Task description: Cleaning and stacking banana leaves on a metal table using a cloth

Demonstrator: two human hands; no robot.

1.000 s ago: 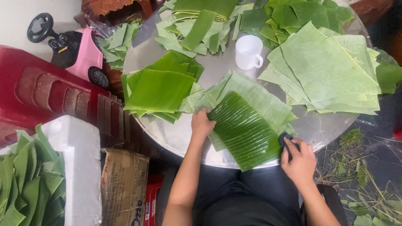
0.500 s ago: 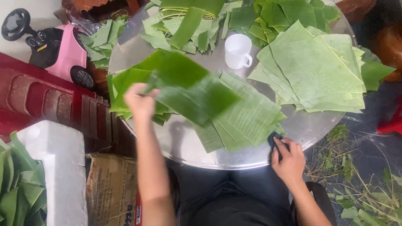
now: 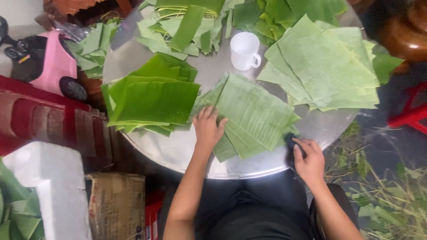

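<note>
Left hand (image 3: pixel 208 126) is down flat on the pale leaf stack (image 3: pixel 253 113), fingers spread, palm pressing the stack's near left edge, so this grip is apart, closed on nothing. The stack sits at the near middle of the round metal tabletop (image 3: pixel 178 151), right in front of the person. Its leaves lie pale side up, fanned slightly, and the long axis runs on a diagonal: from the far left corner, near the white mug (image 3: pixel 245 50), down to the near right corner by the tabletop's rim. The ribs of the top leaf cross that line.

Over on the right, the right hand (image 3: pixel 309 160) rests at the tabletop's near right rim, fingers curled round a dark cloth (image 3: pixel 292 144); that grip is clamped on it. The cloth is touching the near right corner of the stack.

Just left of the left hand lies the dark green leaf pile (image 3: pixel 153 100), glossy side up, its long side running left to right, its right edge just beside the pale stack. Farther right, a second pale leaf heap (image 3: pixel 324 66) spreads across the far right part of the tabletop, apart from the near stack. Loose green trimmings (image 3: pixel 187 26) are scattered along the far edge, behind the mug.
</note>
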